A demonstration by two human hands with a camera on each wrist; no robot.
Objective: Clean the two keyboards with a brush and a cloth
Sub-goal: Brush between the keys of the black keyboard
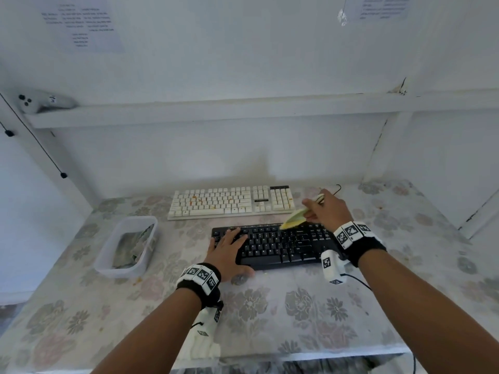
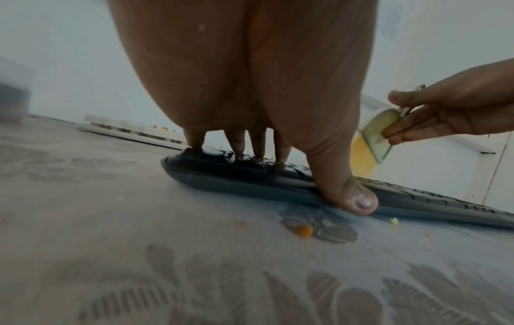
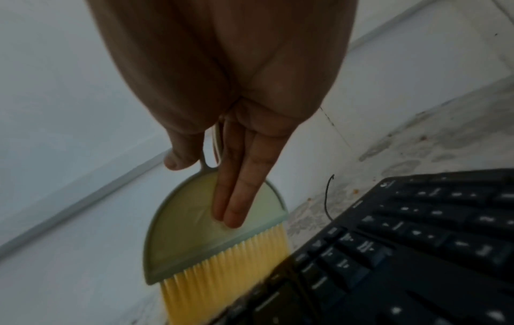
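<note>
A black keyboard (image 1: 280, 245) lies near me on the flowered table, and a cream keyboard (image 1: 229, 202) with orange stains lies behind it. My left hand (image 1: 229, 248) presses flat on the black keyboard's (image 2: 250, 176) left end, fingers straight on the keys, thumb at its front edge. My right hand (image 1: 321, 209) holds a pale green brush (image 1: 293, 218) with yellow bristles, thumb on one side and straight fingers (image 3: 236, 198) on the other. The brush (image 3: 219, 239) has its bristles at the black keyboard's (image 3: 403, 252) top edge. The brush (image 2: 372, 136) also shows in the left wrist view.
A clear plastic tub (image 1: 127, 245) holding a crumpled cloth stands left of the keyboards. Orange crumbs (image 2: 304, 230) lie on the tablecloth in front of the black keyboard. A white shelf (image 1: 216, 109) runs along the wall above. A thin black wire (image 3: 328, 198) curls behind the keyboard.
</note>
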